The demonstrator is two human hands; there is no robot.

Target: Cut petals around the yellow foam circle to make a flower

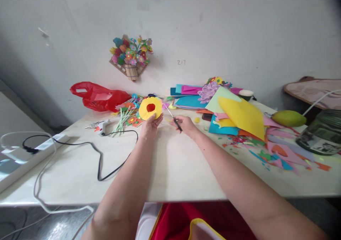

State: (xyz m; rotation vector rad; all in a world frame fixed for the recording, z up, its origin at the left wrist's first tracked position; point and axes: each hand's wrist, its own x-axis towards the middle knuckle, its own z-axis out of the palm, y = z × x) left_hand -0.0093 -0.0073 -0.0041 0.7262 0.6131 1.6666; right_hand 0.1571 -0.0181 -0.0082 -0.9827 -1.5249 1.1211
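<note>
A yellow paper disc with a red centre is being held upright above the table by the left hand, fingers pinching its lower edge. Scissors are being gripped by the right hand, fist closed round the dark handles, blades pointing up and left toward the disc's right rim; the tips are lying just beside that rim, and contact cannot be told. Both forearms are being stretched forward over the near table edge.

Left of the disc, a glue gun is lying on the table, its black cord trailing toward a power strip. Green sticks and small paper flowers are lying just behind the left hand. A red bag is resting against the wall. To the right, paper sheets are being stacked in a loose pile, with scraps scattered near it. A flower bouquet is hanging on the wall.
</note>
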